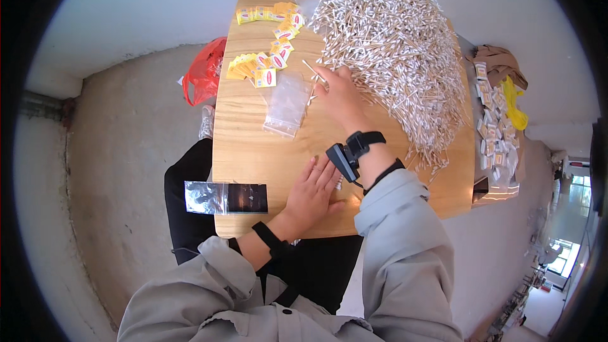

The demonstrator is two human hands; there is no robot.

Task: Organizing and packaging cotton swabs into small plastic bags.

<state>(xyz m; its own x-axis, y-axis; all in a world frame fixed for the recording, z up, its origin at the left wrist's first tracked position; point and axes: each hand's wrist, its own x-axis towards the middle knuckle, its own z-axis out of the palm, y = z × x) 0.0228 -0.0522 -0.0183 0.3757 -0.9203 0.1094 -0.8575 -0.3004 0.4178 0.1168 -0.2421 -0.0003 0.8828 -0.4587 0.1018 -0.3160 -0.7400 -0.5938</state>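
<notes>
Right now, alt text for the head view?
A bare right hand reaches to a large heap of white-tipped cotton swabs on a pale wooden table. The left hand rests palm down by the near edge. Small yellow rectangular packets lie left.

Here's the wooden table at centre, pale grain running across its top, the near left corner nicely rounded! Beyond its far left corner sweeps a pale, bluish-white wall, bending with the lens. Off the left edge it's bare concrete floor, brownish grey, scuffed and speckled, running up to a rough seam at the foot of a whitish left wall. Over past the right edge, another smooth pale wall, then a lighter stretch of floor, and far off beyond the near right corner, two bright windows shine, the room's depth cluttered and blurred!
</notes>
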